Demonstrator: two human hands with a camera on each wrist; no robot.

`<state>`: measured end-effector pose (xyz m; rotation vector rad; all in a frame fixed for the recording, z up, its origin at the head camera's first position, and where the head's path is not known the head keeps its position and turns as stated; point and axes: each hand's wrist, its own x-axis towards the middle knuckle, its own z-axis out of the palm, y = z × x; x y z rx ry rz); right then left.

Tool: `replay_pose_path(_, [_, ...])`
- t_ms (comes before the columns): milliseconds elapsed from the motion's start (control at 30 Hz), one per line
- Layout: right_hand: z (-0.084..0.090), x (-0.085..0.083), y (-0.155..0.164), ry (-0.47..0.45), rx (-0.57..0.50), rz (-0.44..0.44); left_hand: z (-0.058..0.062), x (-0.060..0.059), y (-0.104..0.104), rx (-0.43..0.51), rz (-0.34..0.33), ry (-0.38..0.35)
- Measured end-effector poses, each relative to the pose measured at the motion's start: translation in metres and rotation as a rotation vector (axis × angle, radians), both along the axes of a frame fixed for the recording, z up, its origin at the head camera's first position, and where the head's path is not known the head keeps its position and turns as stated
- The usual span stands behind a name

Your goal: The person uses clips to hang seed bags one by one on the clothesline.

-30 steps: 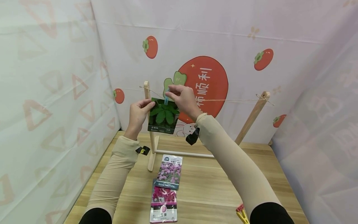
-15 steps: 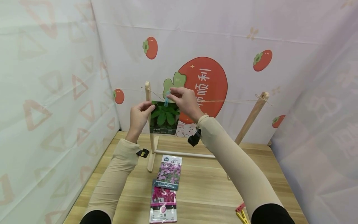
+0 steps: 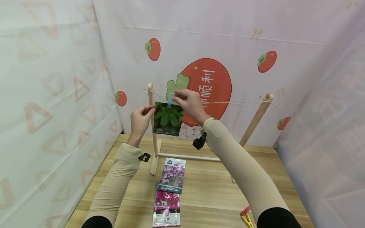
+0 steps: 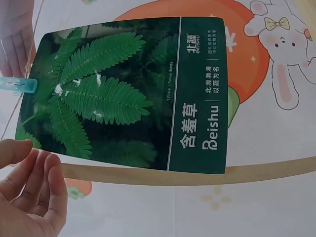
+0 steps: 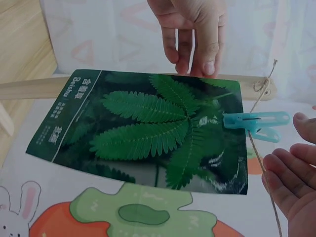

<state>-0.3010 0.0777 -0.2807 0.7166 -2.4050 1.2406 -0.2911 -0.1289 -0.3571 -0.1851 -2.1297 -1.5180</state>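
Observation:
A green seed packet (image 3: 168,122) with a fern-like leaf photo hangs by its top edge from the twine (image 5: 261,170). A light-blue clothespin (image 5: 256,120) is clipped over packet and twine, its handles spread apart. My right hand (image 3: 191,104) is just beside the clothespin's handles; in the right wrist view its thumb and fingers stand apart around nothing. At the packet's upper left edge is my left hand (image 3: 140,123), its fingers (image 5: 183,52) fairly straight. Whether its fingertips still touch the edge I cannot tell.
The twine runs between two wooden posts (image 3: 255,120) of a stand with a white crossbar (image 3: 188,156). Two more flower seed packets (image 3: 172,175) lie overlapping on the wooden table (image 3: 211,190). A red clothespin (image 3: 245,210) and a yellow one (image 3: 246,220) lie near the right forearm.
My left hand has gone from pinching the packet's edge to slightly left of it. The right hand's fingers have eased off the clothespin, and the packet now hangs a little lower.

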Motion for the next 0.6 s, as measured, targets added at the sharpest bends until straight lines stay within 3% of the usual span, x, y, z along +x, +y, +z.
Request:
replay_pose_path(367, [-0.003,0.013,0.023,0.127,0.1,-0.05,-0.005,0.007,-0.002,-0.107,0.03,0.052])
replay_pose_path(600, [-0.012,0.021,0.037,0.209,0.107,-0.033,-0.011,0.019,-0.001,-0.297,0.021,0.079])
